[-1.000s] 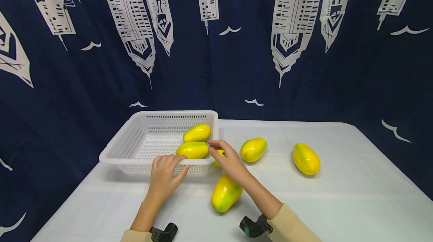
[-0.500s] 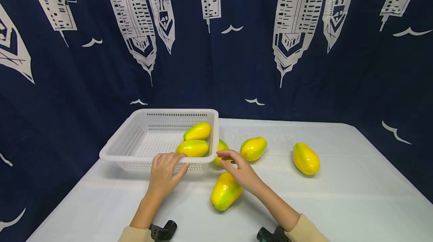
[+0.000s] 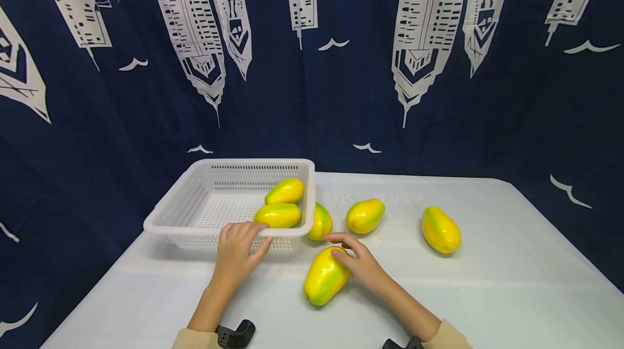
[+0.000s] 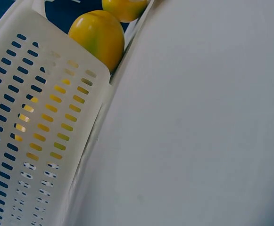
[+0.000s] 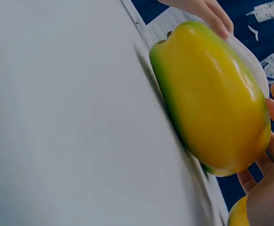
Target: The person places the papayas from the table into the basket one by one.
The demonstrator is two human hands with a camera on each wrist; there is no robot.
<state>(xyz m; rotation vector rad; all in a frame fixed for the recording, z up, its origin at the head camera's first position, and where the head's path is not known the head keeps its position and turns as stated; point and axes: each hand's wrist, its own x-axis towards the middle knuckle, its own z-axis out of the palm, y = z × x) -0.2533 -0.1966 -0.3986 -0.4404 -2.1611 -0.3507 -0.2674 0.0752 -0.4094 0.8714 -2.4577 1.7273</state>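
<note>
While the left hand (image 3: 239, 251) has held its place at the white perforated plastic basket (image 3: 253, 162), the right hand (image 3: 364, 267) has drawn back from the basket's right end and come to the nearest fruit (image 3: 322, 279), a glossy, oblong, yellow-green papaya shape. Observing remotely, I judge that attention has passed from the basket to this fruit, which lies on the white tabletop (image 3: 487, 305) in front of the basket's right corner.

Left fingers: grasping the near rim, thumb low against the outer wall. Right fingers: parted and loosely bent at the fruit's far end, not clenched. Firm contact I cannot confirm, since that end is partly hidden from me.

Count at this moment: two in, four out. The rear fruit (image 3: 285, 191) and the front fruit (image 3: 278, 215) lie inside, toward the right end. Outside, a half-hidden fruit (image 3: 322, 223) sits just beside the right wall, a middle fruit (image 3: 365, 216) lies near it, and a far-right fruit (image 3: 441, 230) well apart.

I note faint crease lines across the tabletop. Behind hangs a navy cloth (image 3: 341, 99) printed with inverted white towers and bird outlines.
</note>
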